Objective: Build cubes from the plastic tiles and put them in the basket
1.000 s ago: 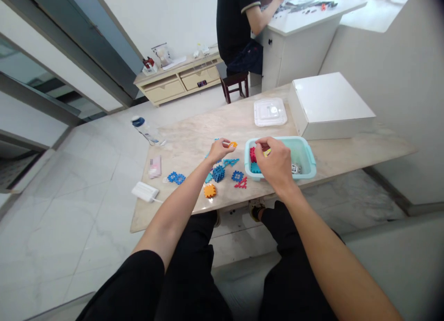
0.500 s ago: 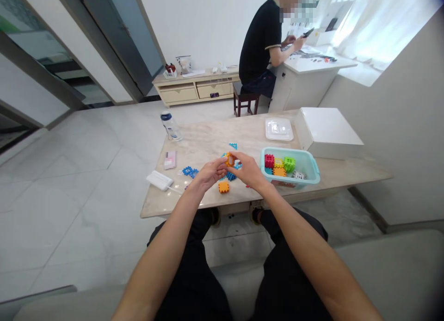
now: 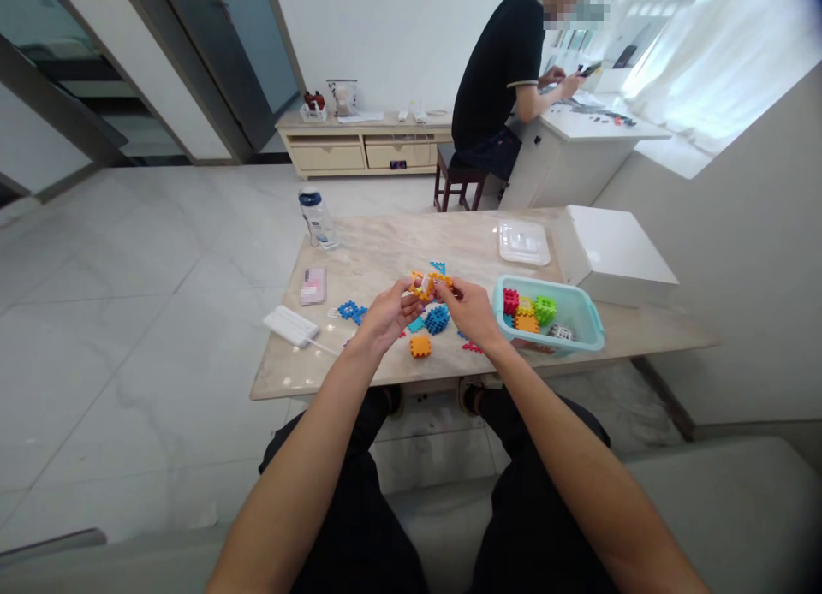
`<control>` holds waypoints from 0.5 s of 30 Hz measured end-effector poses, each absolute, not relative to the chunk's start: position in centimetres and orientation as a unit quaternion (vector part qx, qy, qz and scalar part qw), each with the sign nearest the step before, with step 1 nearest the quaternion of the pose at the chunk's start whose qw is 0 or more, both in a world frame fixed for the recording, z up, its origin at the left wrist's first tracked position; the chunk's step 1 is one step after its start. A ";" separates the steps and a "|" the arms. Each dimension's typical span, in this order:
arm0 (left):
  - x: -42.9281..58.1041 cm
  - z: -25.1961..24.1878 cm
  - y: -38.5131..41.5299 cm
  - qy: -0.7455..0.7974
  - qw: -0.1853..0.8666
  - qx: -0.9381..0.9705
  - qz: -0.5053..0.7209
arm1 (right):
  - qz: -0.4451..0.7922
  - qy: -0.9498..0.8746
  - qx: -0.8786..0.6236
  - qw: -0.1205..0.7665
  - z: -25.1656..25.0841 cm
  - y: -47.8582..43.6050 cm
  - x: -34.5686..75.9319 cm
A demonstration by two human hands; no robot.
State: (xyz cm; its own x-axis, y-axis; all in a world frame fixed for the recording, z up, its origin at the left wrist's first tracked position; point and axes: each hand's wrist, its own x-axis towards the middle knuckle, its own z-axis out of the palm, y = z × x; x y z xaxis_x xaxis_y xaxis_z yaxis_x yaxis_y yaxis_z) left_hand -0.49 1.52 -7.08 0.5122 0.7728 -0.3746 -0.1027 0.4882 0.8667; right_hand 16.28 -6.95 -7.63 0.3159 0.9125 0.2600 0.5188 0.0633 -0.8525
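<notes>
Above the middle of the table, my left hand (image 3: 389,317) is closed on orange interlocking toy blocks (image 3: 421,287) with a white part in them. My right hand (image 3: 471,313) pinches the right end of the same orange pieces, its fingertips bent around an edge. Below the hands lie a stack of dark blue toothed pieces (image 3: 437,320), a square orange block (image 3: 420,347) and small red pieces (image 3: 472,347). Further left are blue pieces (image 3: 350,311). A light blue triangular piece (image 3: 437,267) rests beyond the hands.
A pale teal bin (image 3: 587,329) with coloured block cubes stands right of my hands. Behind it are a clear plastic lid (image 3: 523,241) and a white box (image 3: 620,243). A water bottle (image 3: 319,221), pink packet (image 3: 313,286) and white power strip (image 3: 290,325) lie left. A person (image 3: 497,72) sits beyond.
The orange pieces now stretch out between my hands, with the right-hand part opened out to the right. My right hand has shifted slightly right, and the view has tilted a little.
</notes>
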 end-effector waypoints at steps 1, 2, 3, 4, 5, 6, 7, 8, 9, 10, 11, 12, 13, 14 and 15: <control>-0.2 -7.2 1.5 0.407 0.761 0.413 0.291 | 0.199 -0.547 -0.660 0.475 -7.8 -6.8 16.2; 0.0 -7.3 1.3 0.410 0.756 0.416 0.296 | 0.192 -0.548 -0.667 0.468 -7.9 -6.7 16.1; 0.2 -7.4 1.2 0.410 0.747 0.427 0.302 | 0.183 -0.550 -0.672 0.461 -8.0 -6.6 16.0; 0.4 -7.5 1.1 0.407 0.735 0.445 0.309 | 0.172 -0.554 -0.676 0.454 -8.0 -6.5 15.9; 0.6 -7.7 0.9 0.402 0.720 0.469 0.317 | 0.158 -0.559 -0.680 0.448 -8.1 -6.4 15.8; 0.8 -7.9 0.7 0.397 0.701 0.495 0.325 | 0.145 -0.565 -0.682 0.442 -8.1 -6.4 15.7; 0.9 -8.1 0.6 0.393 0.680 0.522 0.333 | 0.132 -0.572 -0.682 0.435 -8.2 -6.4 15.7; 1.0 -8.4 0.5 0.391 0.657 0.546 0.343 | 0.122 -0.581 -0.682 0.428 -8.2 -6.5 15.6; 1.1 -8.6 0.4 0.390 0.635 0.566 0.352 | 0.115 -0.589 -0.681 0.421 -8.3 -6.5 15.6; 1.2 -8.9 0.4 0.388 0.619 0.580 0.361 | 0.110 -0.596 -0.679 0.415 -8.3 -6.6 15.5; 1.3 -9.2 0.4 0.387 0.608 0.587 0.368 | 0.108 -0.602 -0.677 0.409 -8.4 -6.6 15.5; 1.5 -9.4 0.4 0.389 0.602 0.590 0.372 | 0.106 -0.604 -0.677 0.406 -8.4 -6.7 15.5; 1.6 -9.6 0.5 0.395 0.596 0.590 0.373 | 0.105 -0.602 -0.678 0.408 -8.3 -6.8 15.6; 1.8 -9.7 0.5 0.406 0.589 0.591 0.372 | 0.107 -0.597 -0.680 0.413 -8.3 -6.9 15.7; 1.9 -9.8 0.6 0.421 0.580 0.591 0.371 | 0.109 -0.588 -0.682 0.420 -8.2 -7.0 15.9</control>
